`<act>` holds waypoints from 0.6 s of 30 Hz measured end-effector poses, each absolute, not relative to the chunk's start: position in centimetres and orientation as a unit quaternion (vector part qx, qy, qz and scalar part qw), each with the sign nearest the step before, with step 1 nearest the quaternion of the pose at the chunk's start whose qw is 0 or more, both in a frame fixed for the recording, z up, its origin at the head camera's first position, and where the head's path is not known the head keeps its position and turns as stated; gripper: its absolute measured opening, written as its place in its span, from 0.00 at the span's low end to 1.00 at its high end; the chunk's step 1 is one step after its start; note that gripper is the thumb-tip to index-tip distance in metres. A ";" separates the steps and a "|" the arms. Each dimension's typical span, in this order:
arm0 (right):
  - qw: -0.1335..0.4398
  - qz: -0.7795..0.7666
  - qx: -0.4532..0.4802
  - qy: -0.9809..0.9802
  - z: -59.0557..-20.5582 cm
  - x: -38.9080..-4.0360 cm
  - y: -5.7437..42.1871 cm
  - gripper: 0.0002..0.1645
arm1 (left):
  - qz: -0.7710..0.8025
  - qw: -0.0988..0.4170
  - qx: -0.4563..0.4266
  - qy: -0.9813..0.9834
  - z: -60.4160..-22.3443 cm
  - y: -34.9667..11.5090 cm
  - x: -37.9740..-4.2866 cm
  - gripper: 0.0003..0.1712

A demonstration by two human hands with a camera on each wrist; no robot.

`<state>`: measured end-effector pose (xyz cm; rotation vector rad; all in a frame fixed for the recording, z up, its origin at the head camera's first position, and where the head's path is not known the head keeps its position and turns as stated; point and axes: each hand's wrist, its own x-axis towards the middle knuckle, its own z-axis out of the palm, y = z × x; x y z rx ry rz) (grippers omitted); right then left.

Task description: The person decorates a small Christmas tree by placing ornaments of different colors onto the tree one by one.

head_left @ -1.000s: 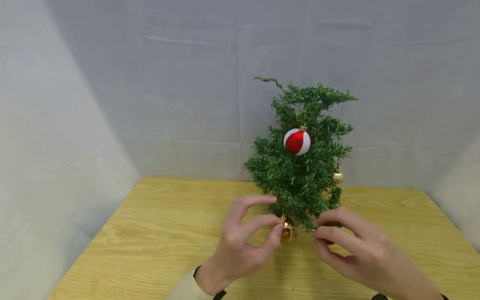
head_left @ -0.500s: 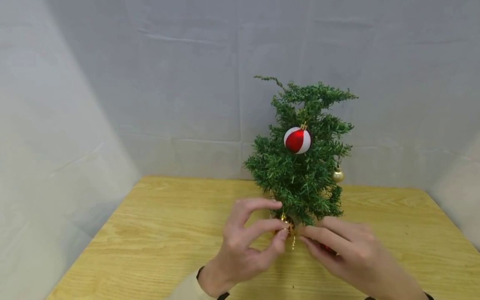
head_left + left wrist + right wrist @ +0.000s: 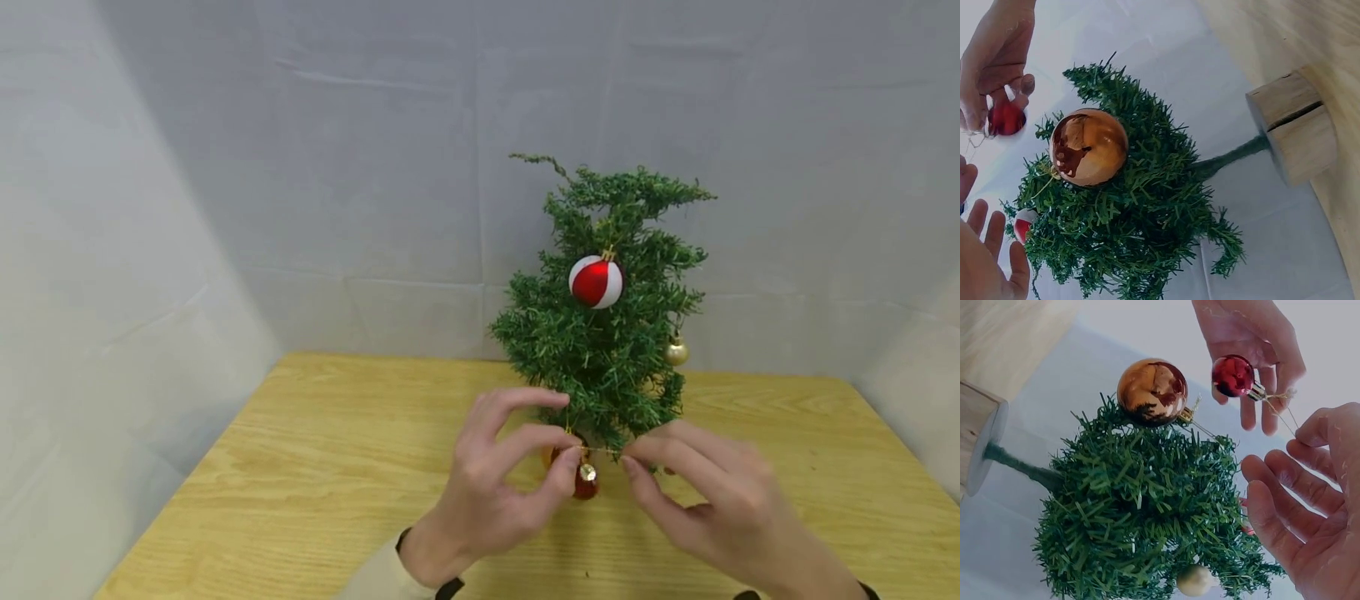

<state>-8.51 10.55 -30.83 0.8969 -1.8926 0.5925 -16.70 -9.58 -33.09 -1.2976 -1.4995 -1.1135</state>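
A small shiny red bauble (image 3: 587, 483) with a gold cap hangs between the two hands, in front of the tree's lower branches. Its thin gold string (image 3: 1286, 417) is stretched from hand to hand. The left hand (image 3: 498, 483) pinches one part of it between thumb and index finger, the other fingers spread. Opposite, the right hand (image 3: 712, 492) pinches the other part with thumb and fingertips. Right behind the red bauble, a larger copper bauble (image 3: 1090, 147) hangs from a low branch of the small artificial Christmas tree (image 3: 592, 350); the head view mostly hides it.
A red-and-white bauble (image 3: 596, 282) hangs on the tree's upper front, and a small pale gold bauble (image 3: 677, 351) on its right side. The tree's wooden base (image 3: 1297, 128) stands on the wood-grain table (image 3: 337, 467). White cloth (image 3: 360, 167) hangs behind.
The right hand moved left to the left hand, then drew back right. The red bauble, earlier mostly hidden by the right hand, now hangs between both hands with its string pulled out.
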 end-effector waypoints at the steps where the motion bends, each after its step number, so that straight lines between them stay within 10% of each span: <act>1: 0.470 0.239 0.360 -0.770 -30.7 -8.6 10.6 0.18 | -0.445 0.418 -0.515 -0.601 -33.0 -9.5 -16.7 0.07; 18: 0.565 0.167 0.204 -0.782 -29.1 -11.0 11.5 0.26 | -0.391 0.474 -0.431 -0.661 -29.9 -5.7 -18.1 0.08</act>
